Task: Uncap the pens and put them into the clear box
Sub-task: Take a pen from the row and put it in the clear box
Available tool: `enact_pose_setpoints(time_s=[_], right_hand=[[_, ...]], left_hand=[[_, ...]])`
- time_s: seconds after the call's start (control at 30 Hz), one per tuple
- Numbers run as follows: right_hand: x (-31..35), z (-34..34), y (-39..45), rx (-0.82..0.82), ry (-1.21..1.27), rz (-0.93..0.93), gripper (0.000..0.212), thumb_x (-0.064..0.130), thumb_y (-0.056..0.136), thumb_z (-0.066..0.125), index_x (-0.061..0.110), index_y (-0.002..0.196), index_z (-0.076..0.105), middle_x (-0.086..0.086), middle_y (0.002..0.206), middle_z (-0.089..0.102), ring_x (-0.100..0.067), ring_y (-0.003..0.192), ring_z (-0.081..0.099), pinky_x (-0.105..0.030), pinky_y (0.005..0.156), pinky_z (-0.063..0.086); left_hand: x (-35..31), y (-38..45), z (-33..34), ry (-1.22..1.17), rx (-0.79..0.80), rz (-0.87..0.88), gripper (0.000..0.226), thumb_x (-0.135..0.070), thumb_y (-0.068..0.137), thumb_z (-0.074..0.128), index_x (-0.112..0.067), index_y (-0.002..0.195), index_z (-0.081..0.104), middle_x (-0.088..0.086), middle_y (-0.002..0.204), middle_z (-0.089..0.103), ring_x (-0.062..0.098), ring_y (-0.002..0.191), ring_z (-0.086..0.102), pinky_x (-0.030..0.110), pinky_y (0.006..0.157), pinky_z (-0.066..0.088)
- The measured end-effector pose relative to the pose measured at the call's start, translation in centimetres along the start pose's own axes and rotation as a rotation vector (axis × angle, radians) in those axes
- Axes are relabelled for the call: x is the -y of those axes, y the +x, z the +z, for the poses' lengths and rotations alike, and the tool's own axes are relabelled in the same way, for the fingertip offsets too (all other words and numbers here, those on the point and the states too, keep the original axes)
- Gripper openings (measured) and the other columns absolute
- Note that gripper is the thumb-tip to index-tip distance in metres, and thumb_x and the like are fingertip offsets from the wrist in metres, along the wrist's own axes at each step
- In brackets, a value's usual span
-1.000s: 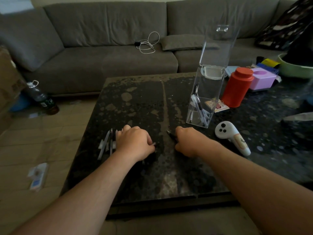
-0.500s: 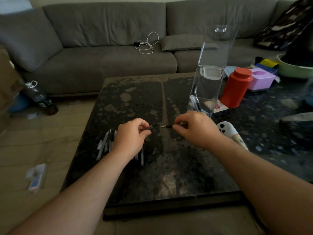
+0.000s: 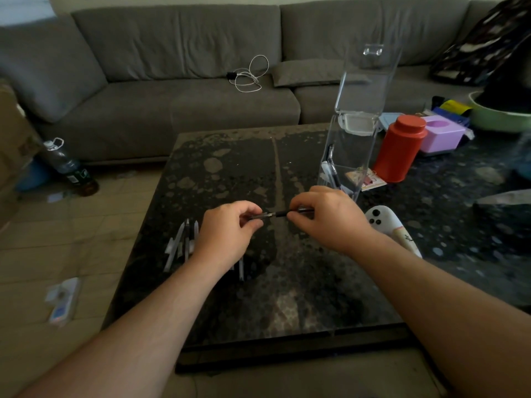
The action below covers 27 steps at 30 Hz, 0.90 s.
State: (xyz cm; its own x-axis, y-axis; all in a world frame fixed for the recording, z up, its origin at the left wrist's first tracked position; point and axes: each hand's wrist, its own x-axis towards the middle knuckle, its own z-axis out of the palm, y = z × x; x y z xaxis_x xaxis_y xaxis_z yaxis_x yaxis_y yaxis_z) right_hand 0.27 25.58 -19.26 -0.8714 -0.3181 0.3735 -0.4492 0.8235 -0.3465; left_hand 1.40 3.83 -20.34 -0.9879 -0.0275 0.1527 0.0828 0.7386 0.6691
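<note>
1. Black pen [image 3: 287, 213]: held level above the middle of the desk [image 3: 301, 297], between both hands.
2. Right hand [image 3: 324, 216]: fingers curled, pinching the pen's barrel end.
3. Left hand [image 3: 227, 228]: fingers curled, pinching the pen's other end; a short metal section shows between the two grips. Cannot tell whether the cap is fully off.
4. Clear box [image 3: 344, 162]: upright toward the desk's far right, just beyond the right hand, hinged lid [image 3: 367, 79] standing open. At least one pen leans inside.
5. Loose pens [image 3: 184, 242]: lying in a row near the desk's left edge, partly hidden by the left wrist.
6. White controller [image 3: 388, 225]: on the desk, just right of the right wrist.
7. Red canister [image 3: 399, 149]: right of the box, near the far edge; pink container [image 3: 442, 136] beyond it.
</note>
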Motion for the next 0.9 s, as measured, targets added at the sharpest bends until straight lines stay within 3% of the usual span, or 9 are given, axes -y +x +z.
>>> enact_pose_setpoints(time_s=[0.27,0.57,0.63,0.77,0.9], right_hand=[[0.8,0.6,0.0,-0.068,0.037,-0.062,0.011,0.04,0.092,0.073,0.03,0.097,0.077,0.011,0.084,0.06,-0.017,0.078,0.063,-0.043,0.067,0.056],[1.0,0.8,0.1,-0.066,0.029,-0.077,0.011,0.04,0.092,0.073,0.03,0.095,0.076,0.014,0.082,0.054,-0.016,0.077,0.061,-0.043,0.066,0.056],[0.8,0.7,0.1,-0.047,0.023,-0.074,0.011,0.041,0.094,0.07,0.032,0.098,0.075,0.015,0.085,0.054,-0.017,0.083,0.061,-0.041,0.071,0.054],[1.1,0.9,-0.1,-0.025,-0.166,-0.111,0.019,0.048,0.099,0.059,0.044,0.114,0.069,0.014,0.101,0.067,-0.024,0.102,0.057,-0.041,0.079,0.04],[1.9,0.8,0.1,0.047,-0.054,-0.249,0.014,0.033,0.099,0.061,0.029,0.103,0.074,0.008,0.085,0.069,-0.024,0.083,0.062,-0.04,0.077,0.048]], left_hand=[[0.4,0.4,0.0,-0.209,-0.018,-0.023,0.018,-0.02,0.091,0.084,-0.037,0.099,0.083,-0.021,0.091,0.077,-0.003,0.089,0.071,0.025,0.09,0.057],[0.6,0.5,-0.4,-0.17,-0.007,0.008,0.021,-0.019,0.091,0.083,-0.039,0.096,0.081,-0.023,0.087,0.074,-0.008,0.084,0.068,0.008,0.075,0.048],[0.6,0.4,-0.3,-0.151,-0.005,0.017,0.02,-0.02,0.092,0.083,-0.039,0.098,0.081,-0.025,0.087,0.073,-0.008,0.085,0.067,0.012,0.079,0.049],[0.2,0.1,0.2,-0.115,0.013,0.048,0.017,-0.024,0.091,0.083,-0.038,0.1,0.081,-0.027,0.083,0.071,-0.011,0.082,0.066,0.004,0.073,0.044],[0.0,0.0,0.8,-0.231,-0.017,0.067,0.025,-0.023,0.089,0.085,-0.037,0.108,0.075,-0.017,0.084,0.076,-0.008,0.081,0.069,0.012,0.077,0.053]])
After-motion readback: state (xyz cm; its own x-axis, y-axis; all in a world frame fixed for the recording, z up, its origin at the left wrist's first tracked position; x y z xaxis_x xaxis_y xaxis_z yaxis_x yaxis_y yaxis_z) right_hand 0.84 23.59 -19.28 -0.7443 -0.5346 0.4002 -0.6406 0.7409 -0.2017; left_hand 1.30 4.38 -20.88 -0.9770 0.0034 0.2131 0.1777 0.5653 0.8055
